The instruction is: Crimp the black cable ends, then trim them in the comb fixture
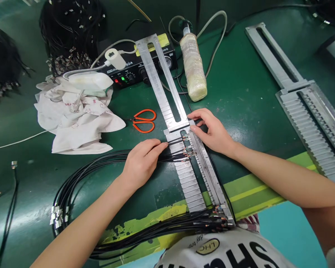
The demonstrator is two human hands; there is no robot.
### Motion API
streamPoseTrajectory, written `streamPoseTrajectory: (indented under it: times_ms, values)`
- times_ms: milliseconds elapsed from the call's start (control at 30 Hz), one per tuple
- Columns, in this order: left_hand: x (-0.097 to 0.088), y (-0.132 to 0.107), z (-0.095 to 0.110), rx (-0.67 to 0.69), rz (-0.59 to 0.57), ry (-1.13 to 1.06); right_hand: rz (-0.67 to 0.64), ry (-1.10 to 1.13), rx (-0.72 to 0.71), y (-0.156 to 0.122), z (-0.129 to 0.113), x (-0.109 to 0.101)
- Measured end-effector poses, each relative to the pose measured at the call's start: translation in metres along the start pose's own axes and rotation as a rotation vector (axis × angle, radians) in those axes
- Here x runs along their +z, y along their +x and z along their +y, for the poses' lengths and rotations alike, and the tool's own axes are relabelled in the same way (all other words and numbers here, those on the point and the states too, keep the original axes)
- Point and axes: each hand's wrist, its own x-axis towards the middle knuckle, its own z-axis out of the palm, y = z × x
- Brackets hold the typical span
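A slotted metal fixture (194,186) with a row of grooves lies lengthwise before me on the green table. My left hand (142,160) pinches a black cable (173,142) just left of the fixture, the cable's bare wire end lying over the slot. Several more black cables (100,160) run under that hand and rest across the grooves, their metal plugs (58,216) bunched at the left. My right hand (210,130) grips the fixture's upper right edge between thumb and fingers. A second bundle of black cables (156,232) lies across the fixture's near end.
Orange-handled scissors (144,121) and a crumpled white bag (80,119) are to the left. Behind stand a black control box (131,74) and a plastic-wrapped bottle-shaped tool (194,67) with a cord. Another metal fixture (312,123) lies at right. Cable bundles (69,29) sit at back left.
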Motion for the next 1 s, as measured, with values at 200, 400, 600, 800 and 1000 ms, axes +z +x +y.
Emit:
streamPoseTrajectory:
  times_ms: [200, 400, 600, 800, 1000]
  values:
    - [-0.006, -0.005, -0.006, 0.060, -0.017, 0.017, -0.003, -0.006, -0.013, 0.000, 0.001, -0.001]
    - [-0.007, 0.001, -0.004, 0.022, -0.169, -0.013, -0.003, -0.017, -0.012, 0.001, 0.001, 0.000]
    - [-0.007, 0.011, -0.004, 0.015, -0.267, -0.094, -0.005, -0.014, -0.014, 0.001, 0.002, 0.000]
    - [-0.003, 0.013, -0.004, -0.054, -0.207, -0.251, -0.008, -0.017, -0.010, 0.001, 0.002, 0.000]
    - [0.005, 0.001, -0.001, -0.103, -0.170, -0.236, -0.012, -0.020, -0.011, 0.001, 0.001, 0.000]
